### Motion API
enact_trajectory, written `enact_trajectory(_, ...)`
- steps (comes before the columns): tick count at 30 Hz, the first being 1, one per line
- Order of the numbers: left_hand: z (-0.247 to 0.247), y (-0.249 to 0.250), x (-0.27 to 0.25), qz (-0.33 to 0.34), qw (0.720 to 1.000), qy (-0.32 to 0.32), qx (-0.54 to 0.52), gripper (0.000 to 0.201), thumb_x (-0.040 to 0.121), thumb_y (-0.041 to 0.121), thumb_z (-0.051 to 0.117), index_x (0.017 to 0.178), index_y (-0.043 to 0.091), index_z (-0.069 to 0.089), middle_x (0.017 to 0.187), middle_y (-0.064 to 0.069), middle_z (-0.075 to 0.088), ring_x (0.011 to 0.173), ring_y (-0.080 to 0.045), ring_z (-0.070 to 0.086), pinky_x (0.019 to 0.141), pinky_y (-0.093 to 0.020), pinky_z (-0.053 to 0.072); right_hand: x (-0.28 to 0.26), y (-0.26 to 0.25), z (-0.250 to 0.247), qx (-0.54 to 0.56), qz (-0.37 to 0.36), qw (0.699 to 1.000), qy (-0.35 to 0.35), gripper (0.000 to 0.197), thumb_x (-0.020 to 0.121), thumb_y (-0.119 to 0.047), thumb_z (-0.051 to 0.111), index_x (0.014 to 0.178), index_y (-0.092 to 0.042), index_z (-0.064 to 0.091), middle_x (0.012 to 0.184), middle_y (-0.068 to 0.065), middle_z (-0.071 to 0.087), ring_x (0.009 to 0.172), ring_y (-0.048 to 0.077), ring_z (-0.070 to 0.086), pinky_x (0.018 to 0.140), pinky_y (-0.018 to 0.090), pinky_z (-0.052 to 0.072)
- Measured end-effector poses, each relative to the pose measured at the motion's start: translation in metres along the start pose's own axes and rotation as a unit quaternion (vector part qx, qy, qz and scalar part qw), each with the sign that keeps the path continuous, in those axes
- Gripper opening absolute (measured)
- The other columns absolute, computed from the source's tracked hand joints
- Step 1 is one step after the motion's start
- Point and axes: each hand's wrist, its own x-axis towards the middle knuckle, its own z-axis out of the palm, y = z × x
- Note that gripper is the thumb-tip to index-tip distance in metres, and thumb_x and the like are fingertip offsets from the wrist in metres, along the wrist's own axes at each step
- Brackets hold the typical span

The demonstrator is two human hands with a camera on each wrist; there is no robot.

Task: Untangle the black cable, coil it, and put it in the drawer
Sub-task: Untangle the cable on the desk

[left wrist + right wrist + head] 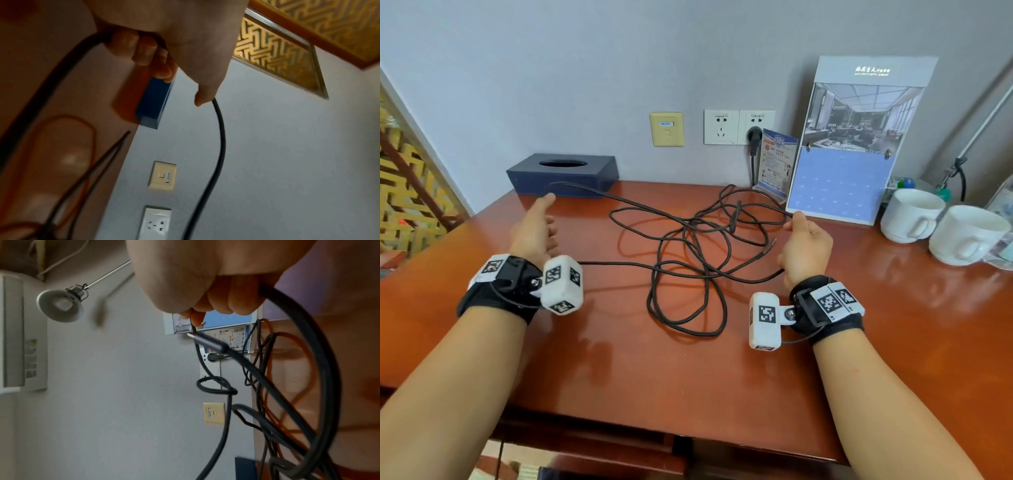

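The black cable [692, 223] lies in a loose tangle of loops on the red-brown desk [654, 370] between my hands. My left hand [536, 229] holds one strand, its fingers [144, 48] curled round the cable [221, 138], which leaves at the thumb tip toward the tangle. My right hand [806, 246] grips another stretch, pinching it at the fingertips and letting it run out below the palm. In the right wrist view the fingers [232, 298] curl round the thick cable [332, 374], and a metal connector [207, 342] hangs just beyond them.
A dark blue tissue box [563, 174] stands at the back left. Wall sockets [722, 126] hold a black plug [755, 135]. A calendar stand [849, 144] and a small card [775, 164] lean at the back right, beside two white cups [912, 214].
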Motion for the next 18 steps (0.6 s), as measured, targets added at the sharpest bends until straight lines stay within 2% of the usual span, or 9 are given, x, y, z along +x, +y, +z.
enact_trajectory(3,0.005,-0.003,-0.005,0.135,0.984,0.087,0.082,0.040,0.080,0.045,0.074,0.069,0.021,0.045,0.062,0.001,0.041,0.053,-0.018,0.035,0.055,-0.029,0.031,0.003,0.000,-0.004,0.011,0.027,1.000,0.005,0.038,0.099,-0.032,0.050,0.066,-0.015,0.056,0.047,0.003,0.033,0.035,0.016,0.030,0.045,0.027,0.032)
enact_trajectory(4,0.005,-0.003,-0.006,0.173,0.972,0.107,0.119,0.035,0.082,0.042,0.072,0.071,0.020,0.047,0.064,0.000,0.045,0.060,-0.021,0.044,0.059,-0.028,0.033,0.003,0.000,-0.005,0.013,0.031,0.999,0.004,0.037,0.099,-0.031,0.049,0.067,-0.014,0.055,0.047,0.003,0.033,0.034,0.016,0.029,0.042,0.025,0.031)
enact_trajectory(6,0.002,-0.003,-0.003,0.239,0.936,0.150,0.211,0.023,0.082,0.040,0.066,0.085,0.020,0.056,0.082,-0.004,0.060,0.089,-0.028,0.056,0.072,-0.033,0.040,0.003,0.000,-0.005,0.014,0.028,1.000,0.004,0.038,0.100,-0.031,0.049,0.066,-0.014,0.055,0.047,0.002,0.033,0.036,0.016,0.030,0.042,0.025,0.031)
enact_trajectory(8,-0.002,-0.002,0.002,0.290,0.890,0.178,0.302,0.024,0.078,0.036,0.060,0.096,0.019,0.061,0.108,-0.011,0.063,0.114,-0.036,0.048,0.087,-0.042,0.043,0.002,0.002,-0.003,0.008,0.015,1.000,0.007,0.039,0.098,-0.033,0.049,0.063,-0.017,0.056,0.045,-0.001,0.033,0.040,0.018,0.031,0.049,0.029,0.034)
enact_trajectory(10,-0.003,-0.004,0.004,0.310,0.857,0.192,0.364,0.036,0.078,0.028,0.059,0.112,0.015,0.060,0.127,-0.017,0.053,0.122,-0.041,0.040,0.096,-0.046,0.038,0.001,0.004,-0.002,0.006,0.000,1.000,0.003,0.041,0.096,-0.037,0.050,0.057,-0.023,0.057,0.045,-0.002,0.033,0.045,0.020,0.032,0.059,0.033,0.037)
enact_trajectory(12,0.000,-0.004,0.000,0.304,0.847,0.193,0.392,0.048,0.075,0.022,0.057,0.122,0.017,0.055,0.138,-0.017,0.045,0.128,-0.041,0.035,0.100,-0.048,0.033,0.000,0.003,-0.002,0.007,-0.007,1.000,-0.013,0.043,0.094,-0.039,0.050,0.054,-0.025,0.059,0.045,-0.001,0.033,0.046,0.020,0.031,0.059,0.033,0.036)
enact_trajectory(15,0.008,-0.007,-0.010,0.285,0.845,0.151,0.426,0.068,0.069,0.012,0.052,0.135,0.026,0.047,0.153,-0.013,0.032,0.142,-0.035,0.023,0.105,-0.052,0.025,-0.004,-0.002,-0.003,0.056,0.005,0.996,-0.076,0.040,0.101,-0.030,0.049,0.063,-0.018,0.057,0.040,-0.004,0.030,0.036,0.014,0.025,0.046,0.023,0.027)
enact_trajectory(18,0.020,-0.011,-0.028,0.345,0.831,0.125,0.419,0.087,0.065,0.005,0.051,0.146,0.031,0.036,0.165,-0.015,0.009,0.152,-0.033,0.001,0.111,-0.057,0.018,-0.014,-0.010,0.000,0.104,0.006,0.981,-0.162,0.036,0.105,-0.024,0.044,0.072,-0.012,0.053,0.040,-0.007,0.027,0.032,0.010,0.021,0.041,0.016,0.022)
